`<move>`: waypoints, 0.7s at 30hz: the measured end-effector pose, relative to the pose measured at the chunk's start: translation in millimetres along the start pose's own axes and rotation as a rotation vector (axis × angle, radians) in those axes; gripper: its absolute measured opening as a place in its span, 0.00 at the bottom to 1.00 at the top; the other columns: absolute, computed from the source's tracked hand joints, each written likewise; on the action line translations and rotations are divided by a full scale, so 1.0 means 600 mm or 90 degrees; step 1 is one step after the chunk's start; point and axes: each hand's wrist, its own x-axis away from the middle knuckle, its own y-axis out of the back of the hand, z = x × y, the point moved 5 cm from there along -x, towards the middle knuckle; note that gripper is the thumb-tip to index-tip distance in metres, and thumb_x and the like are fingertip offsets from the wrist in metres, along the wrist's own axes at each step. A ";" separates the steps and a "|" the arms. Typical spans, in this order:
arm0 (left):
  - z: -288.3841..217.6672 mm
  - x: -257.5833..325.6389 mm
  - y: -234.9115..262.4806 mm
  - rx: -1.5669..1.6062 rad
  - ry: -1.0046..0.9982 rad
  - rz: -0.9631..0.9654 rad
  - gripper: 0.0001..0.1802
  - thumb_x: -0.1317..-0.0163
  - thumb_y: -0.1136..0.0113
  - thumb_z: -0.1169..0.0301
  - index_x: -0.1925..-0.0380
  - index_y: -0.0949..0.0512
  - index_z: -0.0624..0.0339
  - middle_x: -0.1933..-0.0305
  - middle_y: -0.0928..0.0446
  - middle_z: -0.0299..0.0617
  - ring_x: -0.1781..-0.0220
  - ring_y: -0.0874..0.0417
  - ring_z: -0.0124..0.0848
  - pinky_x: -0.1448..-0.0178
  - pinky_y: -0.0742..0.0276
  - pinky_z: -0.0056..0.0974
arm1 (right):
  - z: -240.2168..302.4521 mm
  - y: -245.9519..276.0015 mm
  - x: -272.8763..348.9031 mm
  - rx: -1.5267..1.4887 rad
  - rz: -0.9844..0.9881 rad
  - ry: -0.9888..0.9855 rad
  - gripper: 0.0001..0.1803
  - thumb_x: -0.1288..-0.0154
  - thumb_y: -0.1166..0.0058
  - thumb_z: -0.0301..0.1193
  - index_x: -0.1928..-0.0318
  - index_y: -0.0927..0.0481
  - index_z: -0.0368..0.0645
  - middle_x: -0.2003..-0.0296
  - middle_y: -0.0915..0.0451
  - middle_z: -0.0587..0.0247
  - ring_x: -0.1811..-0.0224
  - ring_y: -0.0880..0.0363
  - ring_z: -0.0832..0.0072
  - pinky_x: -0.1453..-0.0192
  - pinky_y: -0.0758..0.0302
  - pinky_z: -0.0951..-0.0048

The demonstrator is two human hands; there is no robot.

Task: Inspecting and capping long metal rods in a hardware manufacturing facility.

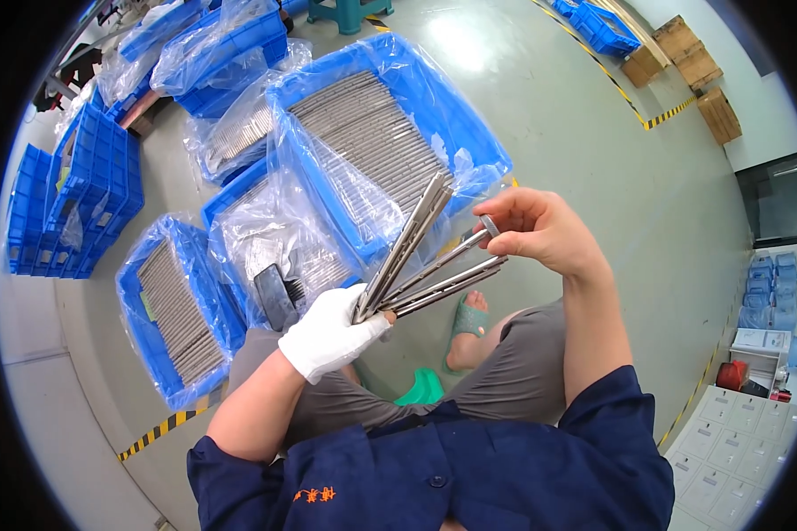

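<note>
My left hand (326, 338), in a white glove, is closed round the lower ends of several slotted metal rods (406, 243), which fan out up and to the right. My bare right hand (545, 232) pinches a small round metal disc (490, 227) between thumb and finger. That disc sits at the upper end of one rod; whether it is part of the rod or a separate gauge, I cannot tell. Just beyond the glove, a dark brush (276, 296) with black bristles lies on plastic film.
A large blue crate (483, 146) lined with clear film holds rows of metal rods. Another lined blue crate (133, 305) stands at the left. Stacked blue crates (106, 181) stand farther left. A green stool seat (421, 388) shows beneath me, and cardboard boxes (719, 117) sit far right.
</note>
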 end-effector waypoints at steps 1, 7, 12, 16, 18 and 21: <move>0.002 0.000 -0.001 0.006 0.018 0.004 0.13 0.41 0.42 0.64 0.66 0.24 0.64 0.72 0.21 0.41 0.68 0.23 0.28 0.60 0.27 0.35 | -0.003 -0.001 -0.001 0.003 0.001 -0.015 0.20 0.48 0.40 0.17 0.52 0.23 0.37 0.63 0.18 0.62 0.61 0.20 0.78 0.56 0.23 0.76; 0.002 0.007 0.000 0.160 0.012 0.029 0.16 0.37 0.43 0.59 0.61 0.24 0.62 0.72 0.23 0.36 0.70 0.25 0.26 0.64 0.28 0.34 | 0.003 0.014 -0.001 0.037 -0.011 0.008 0.18 0.46 0.42 0.17 0.52 0.23 0.36 0.64 0.19 0.61 0.61 0.20 0.78 0.55 0.23 0.76; 0.011 0.013 -0.003 0.267 0.140 0.120 0.19 0.36 0.44 0.58 0.55 0.26 0.62 0.73 0.29 0.31 0.73 0.29 0.21 0.71 0.33 0.28 | 0.001 0.030 -0.012 -0.005 -0.090 0.027 0.17 0.45 0.44 0.19 0.52 0.23 0.35 0.62 0.20 0.60 0.60 0.20 0.75 0.52 0.22 0.73; -0.002 0.015 -0.012 0.262 0.101 0.112 0.21 0.39 0.41 0.57 0.57 0.24 0.66 0.69 0.24 0.32 0.69 0.30 0.18 0.68 0.34 0.26 | -0.011 0.008 -0.021 -0.076 0.032 0.020 0.19 0.45 0.40 0.22 0.50 0.23 0.39 0.62 0.19 0.61 0.60 0.20 0.76 0.50 0.24 0.76; -0.008 0.017 -0.014 0.260 0.082 0.120 0.22 0.39 0.41 0.55 0.59 0.23 0.65 0.71 0.24 0.32 0.71 0.29 0.18 0.70 0.35 0.25 | -0.008 0.007 -0.018 -0.089 0.056 0.044 0.19 0.45 0.41 0.21 0.50 0.23 0.39 0.62 0.19 0.61 0.59 0.19 0.76 0.51 0.24 0.76; -0.010 0.019 -0.011 0.243 0.114 0.154 0.22 0.39 0.41 0.55 0.57 0.25 0.64 0.71 0.25 0.33 0.72 0.28 0.20 0.70 0.33 0.27 | -0.002 0.008 -0.013 -0.096 0.078 0.051 0.19 0.45 0.41 0.20 0.50 0.23 0.39 0.61 0.19 0.61 0.60 0.19 0.76 0.51 0.24 0.76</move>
